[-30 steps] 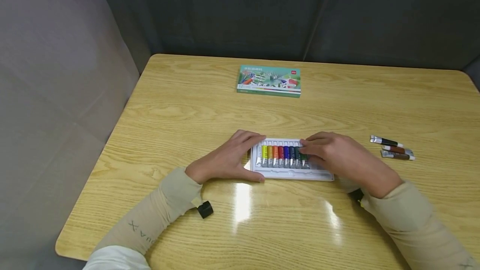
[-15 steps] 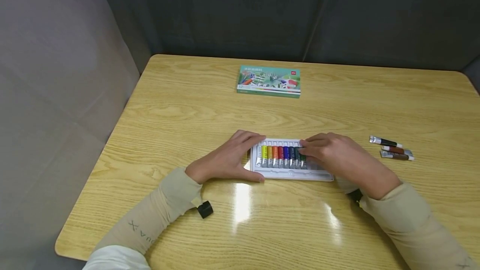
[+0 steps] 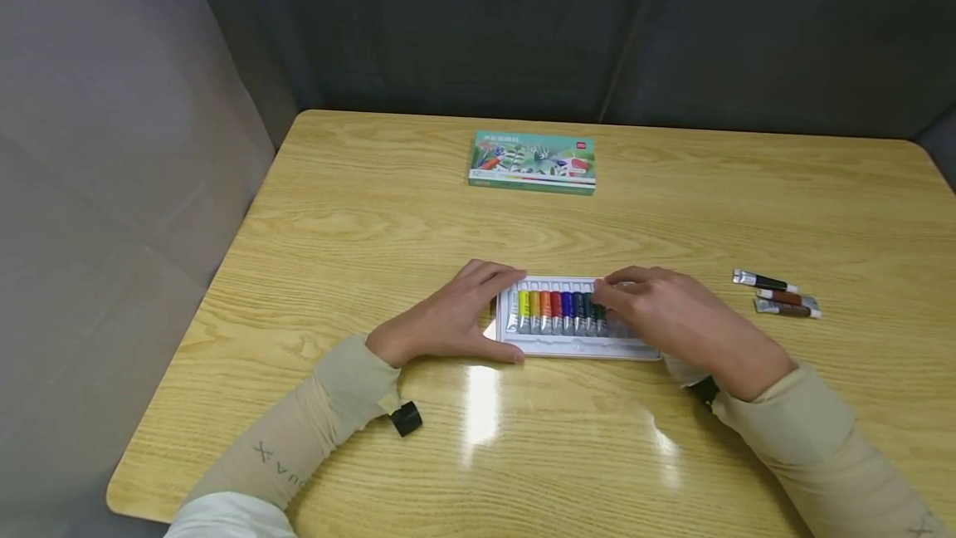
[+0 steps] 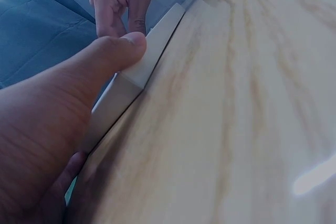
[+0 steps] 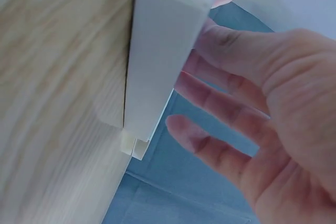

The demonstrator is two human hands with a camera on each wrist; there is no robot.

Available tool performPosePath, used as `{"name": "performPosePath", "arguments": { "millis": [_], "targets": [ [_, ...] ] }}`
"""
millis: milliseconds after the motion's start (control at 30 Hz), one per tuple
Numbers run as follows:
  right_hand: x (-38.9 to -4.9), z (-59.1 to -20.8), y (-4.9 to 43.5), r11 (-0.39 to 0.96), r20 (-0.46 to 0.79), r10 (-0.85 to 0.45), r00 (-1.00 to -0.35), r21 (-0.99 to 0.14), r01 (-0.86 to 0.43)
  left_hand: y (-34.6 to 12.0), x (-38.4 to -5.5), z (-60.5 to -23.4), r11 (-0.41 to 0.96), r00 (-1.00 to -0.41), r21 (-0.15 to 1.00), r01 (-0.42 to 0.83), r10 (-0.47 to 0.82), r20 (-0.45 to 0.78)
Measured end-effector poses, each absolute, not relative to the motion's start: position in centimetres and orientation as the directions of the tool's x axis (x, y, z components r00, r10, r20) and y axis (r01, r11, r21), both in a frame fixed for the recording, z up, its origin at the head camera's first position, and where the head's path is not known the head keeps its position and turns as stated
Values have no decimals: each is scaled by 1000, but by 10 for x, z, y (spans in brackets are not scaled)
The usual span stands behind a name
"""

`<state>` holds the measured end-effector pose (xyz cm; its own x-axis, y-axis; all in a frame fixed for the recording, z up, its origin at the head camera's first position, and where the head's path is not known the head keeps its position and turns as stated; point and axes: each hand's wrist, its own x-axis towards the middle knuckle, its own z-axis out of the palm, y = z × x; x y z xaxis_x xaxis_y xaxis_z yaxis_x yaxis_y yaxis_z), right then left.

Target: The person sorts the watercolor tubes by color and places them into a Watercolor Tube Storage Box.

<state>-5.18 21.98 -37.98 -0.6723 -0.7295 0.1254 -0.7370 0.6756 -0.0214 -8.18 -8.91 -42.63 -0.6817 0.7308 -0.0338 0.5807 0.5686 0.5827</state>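
Note:
A white tray lies flat on the table, with a row of paint tubes running from white through yellow, red and blue to dark green. My left hand grips the tray's left end, thumb at the near edge and fingers at the far edge. Over the tray's right part, my right hand pinches the dark green paint tube at the end of the row by its upper end. Its other fingers are loosely bent in the right wrist view. The fingertips' contact is partly hidden.
Three loose paint tubes, one black and two brown, lie on the table right of the tray. A green illustrated box sits farther back. Dark curtains stand behind the table.
My right hand stays at the dark green tube; its fingers shift only slightly. The left hand keeps its hold on the tray. The whole view has drifted a little.

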Motion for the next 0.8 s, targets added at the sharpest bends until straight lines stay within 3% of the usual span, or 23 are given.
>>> {"name": "performPosePath", "arguments": {
  "millis": [233,500,800],
  "targets": [
    [-51,-380,220,683,123,-724,-679,-13,-730,-89,-82,-426,568,-679,581,584,733,-34],
    [-51,-378,221,721,86,-676,-732,-126,-681,-88,-81,-425,577,-683,580,575,729,-48],
    [-51,-377,223,718,75,-677,-732,-147,-680,-88,-81,-425,578,-685,586,568,726,-52]
  ]
}}
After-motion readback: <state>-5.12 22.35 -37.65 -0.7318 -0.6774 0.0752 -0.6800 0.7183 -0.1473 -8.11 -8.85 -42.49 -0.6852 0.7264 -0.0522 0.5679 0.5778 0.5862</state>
